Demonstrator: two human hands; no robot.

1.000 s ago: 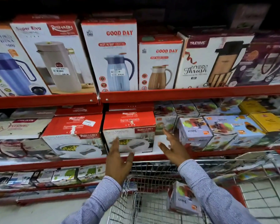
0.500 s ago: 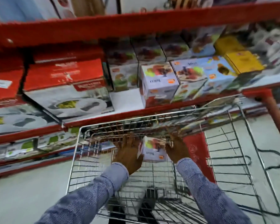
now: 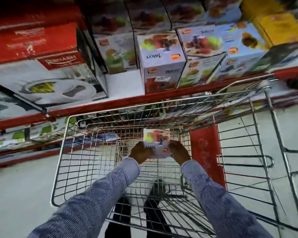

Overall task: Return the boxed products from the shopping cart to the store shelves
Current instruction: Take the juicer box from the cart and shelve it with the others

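Observation:
A small pale juicer box (image 3: 156, 141) with fruit pictures sits deep in the wire shopping cart (image 3: 62, 152), near its far end. My left hand (image 3: 140, 152) grips the box's left side and my right hand (image 3: 179, 152) grips its right side. Both striped sleeves reach down into the cart. Above the cart runs the red store shelf (image 3: 162, 96), where matching juicer boxes (image 3: 162, 60) stand in a row. A bare white gap (image 3: 122, 83) lies on the shelf just left of the front juicer box.
Large red and white serving-dish boxes (image 3: 46, 71) fill the shelf's left part. Yellow boxes (image 3: 280, 30) stand at the upper right. A red plastic flap (image 3: 206, 152) hangs at the cart's right side, with a folded wire seat beyond. A lower shelf (image 3: 24, 140) holds flat boxes.
My hands left the shelf, dropped into the cart and closed on the juicer box. The view tilted down toward the cart.

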